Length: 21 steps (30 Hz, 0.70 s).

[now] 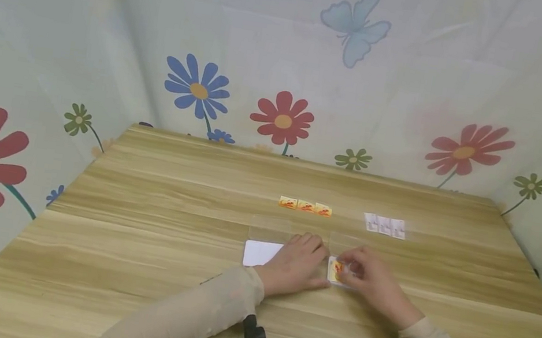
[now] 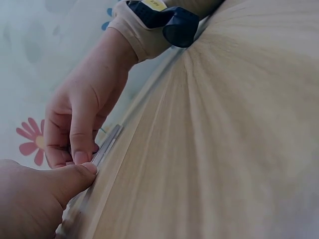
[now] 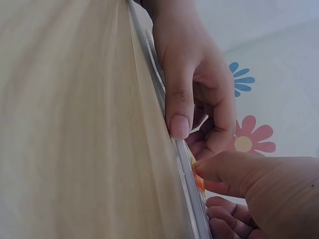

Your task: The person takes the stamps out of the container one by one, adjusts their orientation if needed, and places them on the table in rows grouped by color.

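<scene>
My left hand (image 1: 296, 263) rests by the left side of a small clear plastic case (image 3: 188, 179), its thumb against the near edge and its fingers curled at the far side. Over that case, my right hand (image 1: 374, 279) pinches a small yellow-and-orange card (image 1: 337, 270) between thumb and fingers. The card lies against the white inside of the case and is partly hidden by the right fingers. The case's clear lid (image 1: 346, 240) is folded back, away from me.
Left of my left hand lies a second lidded case with a white inside (image 1: 260, 254). Farther back are a row of yellow-and-orange cards (image 1: 305, 206) and a row of pale purple cards (image 1: 384, 226). A flowered curtain (image 1: 249, 31) borders the wooden table (image 1: 129, 276).
</scene>
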Each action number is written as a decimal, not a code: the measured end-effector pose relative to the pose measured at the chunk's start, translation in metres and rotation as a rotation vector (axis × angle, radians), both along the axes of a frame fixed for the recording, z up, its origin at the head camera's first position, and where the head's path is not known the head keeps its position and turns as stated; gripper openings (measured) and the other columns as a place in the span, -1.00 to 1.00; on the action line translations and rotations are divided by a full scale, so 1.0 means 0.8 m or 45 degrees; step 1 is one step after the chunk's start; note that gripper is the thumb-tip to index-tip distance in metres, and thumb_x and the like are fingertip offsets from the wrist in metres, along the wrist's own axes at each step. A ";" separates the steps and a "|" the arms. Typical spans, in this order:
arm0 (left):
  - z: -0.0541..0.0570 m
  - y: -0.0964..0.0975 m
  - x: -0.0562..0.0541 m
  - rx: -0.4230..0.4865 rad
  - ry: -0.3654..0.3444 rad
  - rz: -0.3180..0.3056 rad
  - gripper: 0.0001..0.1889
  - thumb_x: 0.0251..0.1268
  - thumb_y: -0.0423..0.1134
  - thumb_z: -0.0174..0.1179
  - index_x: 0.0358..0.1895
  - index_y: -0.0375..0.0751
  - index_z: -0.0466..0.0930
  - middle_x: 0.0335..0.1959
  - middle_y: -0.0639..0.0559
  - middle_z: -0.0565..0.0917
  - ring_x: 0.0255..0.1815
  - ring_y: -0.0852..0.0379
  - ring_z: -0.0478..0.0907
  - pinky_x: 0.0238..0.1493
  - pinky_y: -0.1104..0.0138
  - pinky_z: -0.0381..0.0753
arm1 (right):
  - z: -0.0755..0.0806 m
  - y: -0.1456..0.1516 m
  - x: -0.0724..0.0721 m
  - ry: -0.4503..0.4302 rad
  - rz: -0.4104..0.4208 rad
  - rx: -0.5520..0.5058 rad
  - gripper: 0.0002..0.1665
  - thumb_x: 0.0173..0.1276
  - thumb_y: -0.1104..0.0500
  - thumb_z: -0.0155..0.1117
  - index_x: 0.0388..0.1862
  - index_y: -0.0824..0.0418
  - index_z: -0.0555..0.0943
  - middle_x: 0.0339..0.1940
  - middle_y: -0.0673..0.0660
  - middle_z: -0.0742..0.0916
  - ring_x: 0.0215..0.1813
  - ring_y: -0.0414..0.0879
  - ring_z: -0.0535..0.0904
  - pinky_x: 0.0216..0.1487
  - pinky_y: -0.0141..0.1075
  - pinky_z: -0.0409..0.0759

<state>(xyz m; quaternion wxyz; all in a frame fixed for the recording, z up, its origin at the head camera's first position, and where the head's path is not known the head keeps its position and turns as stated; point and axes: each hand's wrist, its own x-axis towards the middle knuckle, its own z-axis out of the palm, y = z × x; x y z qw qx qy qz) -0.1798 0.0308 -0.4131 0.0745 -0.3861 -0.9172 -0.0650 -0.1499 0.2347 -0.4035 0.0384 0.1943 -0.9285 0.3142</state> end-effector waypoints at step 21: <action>0.003 -0.001 0.002 -0.025 0.008 -0.001 -0.40 0.22 0.32 0.09 0.11 -0.07 0.50 -0.01 0.11 0.49 0.05 0.17 0.41 0.13 0.30 0.42 | -0.003 -0.003 0.001 0.059 -0.016 -0.007 -0.80 0.17 0.27 0.37 -0.19 0.18 0.64 -0.26 0.03 0.63 -0.26 -0.19 0.49 -0.25 -0.39 0.49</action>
